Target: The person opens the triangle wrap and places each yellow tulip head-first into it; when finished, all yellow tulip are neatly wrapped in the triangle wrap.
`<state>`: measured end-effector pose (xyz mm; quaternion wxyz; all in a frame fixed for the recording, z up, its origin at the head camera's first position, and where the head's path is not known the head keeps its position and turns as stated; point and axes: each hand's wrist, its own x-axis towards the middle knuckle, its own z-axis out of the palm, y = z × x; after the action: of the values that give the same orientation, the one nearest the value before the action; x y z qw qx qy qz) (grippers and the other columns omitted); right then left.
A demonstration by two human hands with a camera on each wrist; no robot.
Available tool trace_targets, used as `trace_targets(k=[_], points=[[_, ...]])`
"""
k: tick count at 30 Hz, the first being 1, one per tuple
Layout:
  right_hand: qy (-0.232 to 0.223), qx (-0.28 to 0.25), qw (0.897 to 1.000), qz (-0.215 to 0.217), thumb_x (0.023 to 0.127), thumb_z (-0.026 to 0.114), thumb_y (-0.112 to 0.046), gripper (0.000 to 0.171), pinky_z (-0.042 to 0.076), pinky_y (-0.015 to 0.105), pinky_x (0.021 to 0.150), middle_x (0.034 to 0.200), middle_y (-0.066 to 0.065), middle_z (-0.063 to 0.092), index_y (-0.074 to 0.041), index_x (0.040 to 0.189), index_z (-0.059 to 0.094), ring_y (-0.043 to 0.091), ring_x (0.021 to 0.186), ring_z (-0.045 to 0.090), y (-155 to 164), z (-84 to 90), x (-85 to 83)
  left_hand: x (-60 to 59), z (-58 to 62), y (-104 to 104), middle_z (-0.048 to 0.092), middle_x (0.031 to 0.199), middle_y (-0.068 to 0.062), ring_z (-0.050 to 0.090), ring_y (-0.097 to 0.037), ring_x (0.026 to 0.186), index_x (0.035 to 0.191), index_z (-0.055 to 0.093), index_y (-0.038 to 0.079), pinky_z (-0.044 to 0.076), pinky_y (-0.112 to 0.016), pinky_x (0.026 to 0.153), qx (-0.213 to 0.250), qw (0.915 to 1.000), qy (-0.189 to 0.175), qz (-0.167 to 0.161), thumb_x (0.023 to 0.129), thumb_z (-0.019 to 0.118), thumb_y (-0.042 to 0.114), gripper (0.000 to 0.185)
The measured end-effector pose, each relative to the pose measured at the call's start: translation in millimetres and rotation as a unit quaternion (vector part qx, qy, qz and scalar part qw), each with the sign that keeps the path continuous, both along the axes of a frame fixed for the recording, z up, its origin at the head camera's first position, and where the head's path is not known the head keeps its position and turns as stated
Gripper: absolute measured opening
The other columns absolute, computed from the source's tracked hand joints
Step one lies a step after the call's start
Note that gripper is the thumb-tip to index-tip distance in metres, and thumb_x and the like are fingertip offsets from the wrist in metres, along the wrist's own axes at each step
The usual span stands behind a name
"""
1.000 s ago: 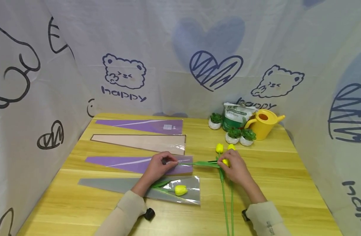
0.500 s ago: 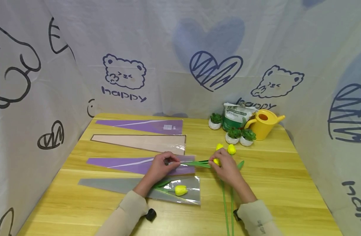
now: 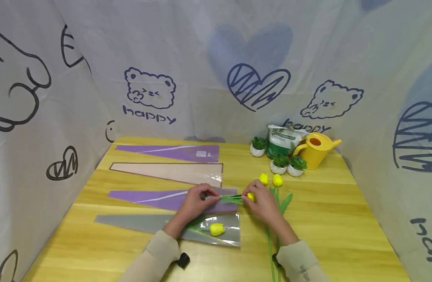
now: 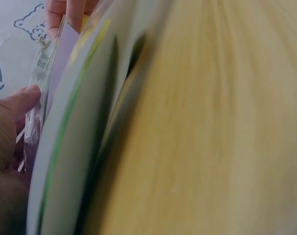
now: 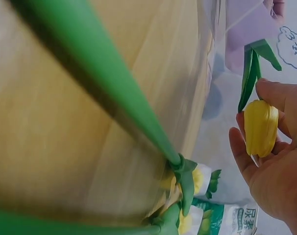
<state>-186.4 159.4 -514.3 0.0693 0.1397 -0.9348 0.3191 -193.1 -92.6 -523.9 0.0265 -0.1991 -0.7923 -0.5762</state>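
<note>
From afar I see that the fingers of the right hand (image 3: 264, 204) pinch the yellow tulip (image 3: 251, 196) just below its head. Its leaves (image 3: 231, 200) are at the mouth of the nearer purple sleeve (image 3: 166, 203), which the left hand (image 3: 199, 201) pinches.

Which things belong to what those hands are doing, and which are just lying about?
For the job, apparently:
tulip in right hand
near purple sleeve in left hand
grey sleeve, beige sleeve, far purple sleeve
two loose tulips

Probably just lying about:
three potted succulents
printed bag
yellow watering can
</note>
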Motion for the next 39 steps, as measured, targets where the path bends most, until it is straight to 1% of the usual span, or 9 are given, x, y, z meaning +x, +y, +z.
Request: trace_targets(k=[10, 15, 18, 20, 22, 27, 30, 36, 39], points=[[-0.003, -0.011, 1.0, -0.003, 0.093, 0.079, -0.018, 0.007, 0.052, 0.041, 0.086, 0.103, 0.001, 0.059, -0.017, 0.09, 0.072, 0.023, 0.097, 0.062, -9, -0.3, 1.4, 1.6, -0.1, 5, 0.075, 0.094, -0.012, 0.069, -0.019, 0.088, 0.093, 0.076, 0.002, 0.053, -0.021, 0.076, -0.004, 0.9999, 0.007, 0.009, 0.086, 0.082, 0.001, 0.009], [0.0, -0.021, 1.0, -0.006, 0.091, 0.08, -0.017, 0.007, 0.052, 0.043, 0.087, 0.104, 0.002, 0.059, -0.017, 0.092, 0.073, 0.023, 0.098, 0.062, -9, -0.6, -1.9, -9.5, -17.7, 5, 0.075, 0.095, -0.013, 0.069, -0.02, 0.089, 0.093, 0.076, 0.001, 0.054, -0.021, 0.075, -0.009, 0.9998, -0.001, 0.015, 0.086, 0.082, 0.001, 0.01], [-0.013, -0.045, 0.999, -0.001, 0.091, 0.081, -0.017, 0.013, 0.054, 0.045, 0.091, 0.108, 0.006, 0.06, -0.013, 0.101, 0.074, 0.025, 0.101, 0.063, -3, -0.7, -4.7, -15.5, -28.3, 4, 0.075, 0.096, -0.011, 0.068, -0.02, 0.09, 0.094, 0.077, 0.004, 0.054, -0.022, 0.076, -0.01, 0.9998, -0.001, 0.015, 0.086, 0.083, 0.003, 0.01], [-0.032, -0.073, 0.997, 0.002, 0.091, 0.081, -0.016, 0.021, 0.054, 0.046, 0.092, 0.113, 0.012, 0.061, -0.009, 0.11, 0.074, 0.028, 0.105, 0.065, 5, -0.3, -5.7, -17.0, -29.9, 3, 0.075, 0.097, -0.01, 0.068, -0.019, 0.091, 0.094, 0.077, 0.006, 0.055, -0.022, 0.077, -0.008, 0.9999, 0.001, 0.013, 0.086, 0.083, 0.006, 0.011], [-0.073, -0.106, 0.992, 0.003, 0.093, 0.079, -0.016, 0.028, 0.056, 0.043, 0.092, 0.118, 0.015, 0.063, -0.007, 0.118, 0.072, 0.03, 0.108, 0.067, 14, 0.6, -5.2, -17.7, -31.0, 1, 0.075, 0.097, -0.007, 0.068, -0.017, 0.091, 0.094, 0.077, 0.009, 0.054, -0.022, 0.077, -0.003, 1.0, 0.001, 0.009, 0.086, 0.084, 0.008, 0.011], [-0.188, -0.165, 0.968, 0.018, 0.097, 0.073, -0.014, 0.034, 0.059, 0.035, 0.088, 0.125, 0.019, 0.068, -0.002, 0.128, 0.067, 0.031, 0.113, 0.067, 35, 2.4, -0.7, -16.9, -30.2, -4, 0.075, 0.093, -0.002, 0.066, -0.014, 0.087, 0.092, 0.078, 0.014, 0.053, -0.022, 0.074, -0.004, 1.0, 0.0, 0.005, 0.086, 0.085, 0.012, 0.01], [-0.215, -0.155, 0.964, 0.036, 0.097, 0.074, -0.015, 0.033, 0.059, 0.036, 0.09, 0.124, 0.016, 0.071, -0.003, 0.127, 0.068, 0.03, 0.114, 0.067, 40, 0.9, 0.4, -17.0, -29.7, -5, 0.075, 0.092, 0.001, 0.065, -0.012, 0.086, 0.092, 0.078, 0.017, 0.052, -0.023, 0.073, -0.01, 0.9999, 0.002, 0.005, 0.086, 0.085, 0.015, 0.009], [-0.197, -0.094, 0.972, 0.087, 0.094, 0.078, -0.015, 0.028, 0.059, 0.034, 0.088, 0.115, 0.01, 0.074, -0.003, 0.118, 0.072, 0.024, 0.104, 0.069, 40, -3.2, 1.2, -16.4, -29.7, -5, 0.075, 0.093, 0.003, 0.065, -0.01, 0.082, 0.093, 0.077, 0.019, 0.053, -0.023, 0.069, -0.019, 0.9998, -0.009, -0.002, 0.088, 0.084, 0.017, 0.009], [-0.182, -0.064, 0.977, 0.092, 0.093, 0.078, -0.014, 0.022, 0.058, 0.029, 0.083, 0.107, 0.005, 0.074, -0.006, 0.113, 0.074, 0.018, 0.097, 0.068, 39, -5.0, 0.2, -16.0, -29.8, -5, 0.075, 0.093, 0.002, 0.065, -0.009, 0.082, 0.093, 0.077, 0.019, 0.053, -0.024, 0.069, -0.017, 0.9998, -0.007, -0.004, 0.088, 0.084, 0.016, 0.009]])
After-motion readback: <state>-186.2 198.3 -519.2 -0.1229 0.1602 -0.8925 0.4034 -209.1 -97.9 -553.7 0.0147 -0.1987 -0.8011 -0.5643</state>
